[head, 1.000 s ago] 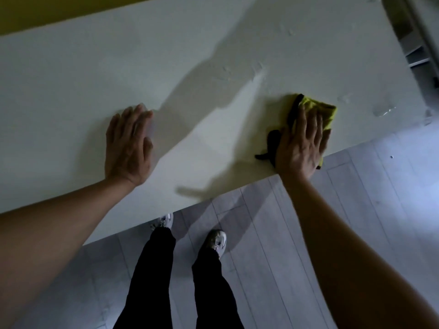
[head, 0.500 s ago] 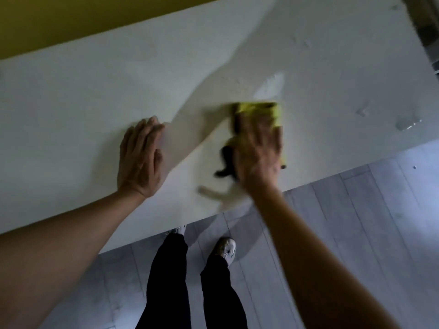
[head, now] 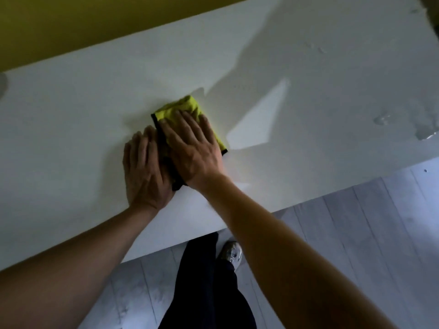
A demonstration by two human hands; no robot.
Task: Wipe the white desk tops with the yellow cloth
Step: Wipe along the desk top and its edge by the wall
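The yellow cloth (head: 187, 109), folded and edged in black, lies flat on the white desk top (head: 71, 119) near its middle. My right hand (head: 192, 148) presses down on the cloth with straight, spread fingers and covers most of it. My left hand (head: 145, 172) rests flat on the desk just left of the cloth, its side touching my right hand and the cloth's dark edge.
Wet patches (head: 389, 124) shine on the desk at the far right. A yellow wall (head: 71, 24) runs behind the desk. The near desk edge (head: 237, 224) slants across; below it are grey floorboards (head: 356, 233), my dark trousers and a white shoe (head: 231, 254).
My right hand has swept the cloth leftward across the desk, from the right part up against my left hand. My left hand has stayed flat on the desk.
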